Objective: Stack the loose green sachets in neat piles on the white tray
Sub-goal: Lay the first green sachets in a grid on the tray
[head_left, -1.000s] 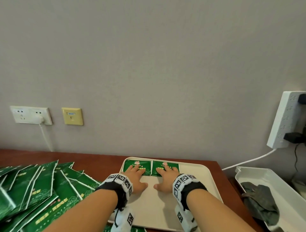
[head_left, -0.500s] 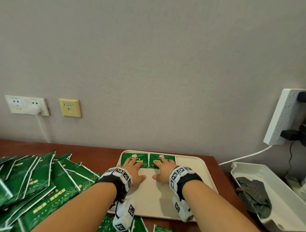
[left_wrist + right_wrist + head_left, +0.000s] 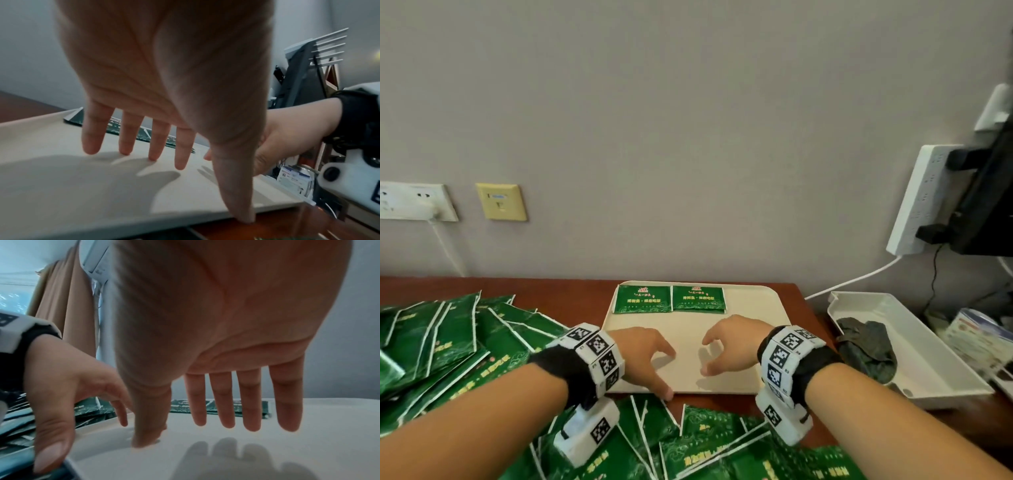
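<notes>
Two green sachets [image 3: 642, 299] [image 3: 698, 298] lie flat side by side at the far edge of the white tray [image 3: 767, 298]. My left hand [image 3: 657, 363] and right hand [image 3: 722, 353] hover over the tray's near half, fingers relaxed, holding nothing. The left thumb tip is at the tray's near rim. In the left wrist view the left hand [image 3: 185, 162] spreads above the tray [image 3: 61, 186], sachets [image 3: 144, 133] beyond it. In the right wrist view the right hand [image 3: 216, 418] hangs over the tray [image 3: 226, 459]. Loose sachets [image 3: 448, 335] are heaped to the left and in front [image 3: 705, 442].
A white bin [image 3: 935, 353] holding a dark cloth [image 3: 866, 342] stands off the table's right end. A power strip [image 3: 924, 198] with plugs and a cable hangs on the wall at the right. Wall sockets [image 3: 414, 202] sit at the left.
Both hands have drawn back toward me, off the two sachets at the tray's far edge. The sachets stay where they lay. The head view has tilted down.
</notes>
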### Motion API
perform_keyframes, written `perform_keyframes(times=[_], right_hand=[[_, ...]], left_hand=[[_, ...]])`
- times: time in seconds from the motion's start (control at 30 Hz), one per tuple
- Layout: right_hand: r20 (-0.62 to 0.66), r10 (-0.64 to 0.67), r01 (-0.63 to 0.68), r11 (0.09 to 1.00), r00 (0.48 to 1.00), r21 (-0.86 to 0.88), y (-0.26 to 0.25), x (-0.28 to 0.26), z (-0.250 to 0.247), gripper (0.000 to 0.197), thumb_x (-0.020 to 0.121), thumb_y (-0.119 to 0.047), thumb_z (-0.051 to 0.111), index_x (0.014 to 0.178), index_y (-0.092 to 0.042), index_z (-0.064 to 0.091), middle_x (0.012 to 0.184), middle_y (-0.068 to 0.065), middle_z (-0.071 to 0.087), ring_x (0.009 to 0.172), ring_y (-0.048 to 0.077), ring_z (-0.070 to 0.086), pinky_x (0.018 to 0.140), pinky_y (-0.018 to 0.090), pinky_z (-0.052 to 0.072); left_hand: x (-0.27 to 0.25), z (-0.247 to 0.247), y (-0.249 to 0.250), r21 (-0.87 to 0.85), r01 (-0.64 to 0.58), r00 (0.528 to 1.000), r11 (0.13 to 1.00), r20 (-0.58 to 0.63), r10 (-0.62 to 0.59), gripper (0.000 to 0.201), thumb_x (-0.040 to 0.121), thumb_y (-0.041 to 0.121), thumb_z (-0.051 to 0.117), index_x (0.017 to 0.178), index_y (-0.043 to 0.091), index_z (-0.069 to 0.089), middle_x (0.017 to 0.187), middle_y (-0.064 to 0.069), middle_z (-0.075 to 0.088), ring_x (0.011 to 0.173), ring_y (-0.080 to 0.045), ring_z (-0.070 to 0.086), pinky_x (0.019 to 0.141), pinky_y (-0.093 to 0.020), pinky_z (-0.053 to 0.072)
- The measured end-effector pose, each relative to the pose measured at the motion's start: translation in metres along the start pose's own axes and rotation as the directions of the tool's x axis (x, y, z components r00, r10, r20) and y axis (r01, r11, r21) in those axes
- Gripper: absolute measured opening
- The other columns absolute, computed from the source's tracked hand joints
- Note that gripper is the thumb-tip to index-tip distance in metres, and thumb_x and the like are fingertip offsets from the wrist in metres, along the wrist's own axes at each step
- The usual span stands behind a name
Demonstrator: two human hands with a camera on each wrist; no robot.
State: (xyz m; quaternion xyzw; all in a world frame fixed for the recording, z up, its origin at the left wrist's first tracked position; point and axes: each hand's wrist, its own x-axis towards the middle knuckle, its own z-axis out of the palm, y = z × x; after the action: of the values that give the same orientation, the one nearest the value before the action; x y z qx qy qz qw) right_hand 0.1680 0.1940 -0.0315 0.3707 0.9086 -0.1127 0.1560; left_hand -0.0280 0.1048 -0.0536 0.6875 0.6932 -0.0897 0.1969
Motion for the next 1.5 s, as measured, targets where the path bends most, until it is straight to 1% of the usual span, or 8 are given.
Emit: perform_keyframes(times=[0.3, 0.5, 0.93, 1.13, 1.23, 1.37, 1.43, 1.5], right_hand=[[0.018, 0.019, -0.019, 1.0, 1.0, 0.023, 0.013, -0.016, 0.019, 0.066, 0.084, -0.057, 0.072, 0.139, -0.022, 0.06, 0.139, 0.0, 0.061, 0.124, 0.022, 0.057, 0.1, 0.035, 0.046], [0.039, 0.034, -0.037, 0.995, 0.999, 0.087, 0.021, -0.011, 0.024, 0.066, 0.089, -0.054, 0.068, 0.146, -0.026, 0.052, 0.154, 0.0, 0.046, 0.137, 0.026, 0.045, 0.113, 0.042, 0.037], [0.024, 0.035, -0.036, 0.998, 0.999, 0.055, 0.019, -0.014, 0.033, 0.063, 0.096, -0.053, 0.058, 0.151, -0.027, 0.043, 0.164, -0.001, 0.029, 0.146, 0.026, 0.035, 0.118, 0.036, 0.029], [-0.098, 0.024, -0.013, 0.993, 0.995, 0.116, 0.014, -0.027, 0.039, 0.063, 0.093, -0.055, 0.062, 0.146, -0.024, 0.05, 0.156, 0.0, 0.043, 0.142, 0.024, 0.04, 0.116, 0.037, 0.031], [-0.201, -0.03, 0.067, 0.981, 0.979, 0.182, 0.006, -0.044, 0.038, 0.046, 0.086, -0.054, 0.071, 0.122, -0.026, 0.067, 0.129, -0.003, 0.063, 0.117, 0.017, 0.057, 0.101, 0.035, 0.045], [-0.051, -0.167, 0.174, 0.969, 0.985, 0.178, -0.018, -0.078, 0.035, 0.039, 0.08, -0.049, 0.08, 0.108, -0.023, 0.073, 0.094, -0.014, 0.065, 0.087, 0.007, 0.06, 0.078, 0.027, 0.049], [0.034, -0.19, 0.182, 0.969, 0.981, 0.165, -0.026, -0.092, 0.039, 0.046, 0.077, -0.046, 0.083, 0.115, -0.023, 0.071, 0.093, -0.016, 0.063, 0.082, 0.0, 0.056, 0.07, 0.02, 0.043], [0.086, -0.197, 0.182, 0.97, 0.977, 0.159, -0.029, -0.1, 0.048, 0.051, 0.074, -0.042, 0.087, 0.118, -0.024, 0.069, 0.103, -0.012, 0.064, 0.09, 0.004, 0.058, 0.073, 0.02, 0.042]], left_hand=[[-0.005, 0.007, 0.005, 0.053, 0.016, 0.999, 0.998, -0.05, -0.013, 0.078, 0.074, 0.061, 0.075, 0.143, 0.04, 0.046, 0.153, 0.013, 0.041, 0.139, -0.015, 0.038, 0.115, -0.039, 0.031], [-0.004, 0.009, 0.004, 0.035, 0.039, 0.997, 0.999, -0.072, -0.036, 0.079, 0.072, 0.065, 0.073, 0.143, 0.042, 0.046, 0.153, 0.015, 0.04, 0.138, -0.014, 0.039, 0.114, -0.04, 0.034], [-0.009, 0.009, 0.006, 0.007, 0.088, 0.996, 0.996, -0.004, -0.088, 0.076, 0.08, 0.059, 0.071, 0.147, 0.044, 0.039, 0.161, 0.015, 0.027, 0.144, -0.017, 0.032, 0.118, -0.045, 0.028], [-0.025, 0.016, 0.007, -0.038, 0.051, 0.995, 0.998, -0.085, -0.054, 0.069, 0.086, 0.055, 0.067, 0.147, 0.035, 0.042, 0.158, 0.006, 0.034, 0.144, -0.019, 0.032, 0.119, -0.044, 0.026], [-0.043, 0.018, 0.01, -0.029, -0.037, 0.978, 0.999, -0.205, 0.03, 0.051, 0.082, 0.059, 0.069, 0.127, 0.038, 0.059, 0.133, 0.011, 0.054, 0.126, -0.014, 0.044, 0.109, -0.044, 0.039], [-0.071, 0.022, 0.032, -0.129, -0.115, 0.993, 0.985, -0.021, 0.114, 0.035, 0.077, 0.052, 0.077, 0.105, 0.035, 0.066, 0.104, 0.017, 0.061, 0.101, -0.007, 0.058, 0.095, -0.036, 0.049], [-0.082, 0.026, 0.039, -0.122, -0.109, 0.99, 0.987, 0.073, 0.118, 0.038, 0.074, 0.049, 0.081, 0.106, 0.036, 0.066, 0.104, 0.018, 0.062, 0.101, -0.007, 0.059, 0.095, -0.037, 0.048], [-0.089, 0.032, 0.041, -0.069, -0.091, 0.985, 0.994, 0.138, 0.099, 0.044, 0.069, 0.045, 0.086, 0.107, 0.037, 0.066, 0.107, 0.018, 0.06, 0.105, -0.009, 0.058, 0.096, -0.038, 0.047]])
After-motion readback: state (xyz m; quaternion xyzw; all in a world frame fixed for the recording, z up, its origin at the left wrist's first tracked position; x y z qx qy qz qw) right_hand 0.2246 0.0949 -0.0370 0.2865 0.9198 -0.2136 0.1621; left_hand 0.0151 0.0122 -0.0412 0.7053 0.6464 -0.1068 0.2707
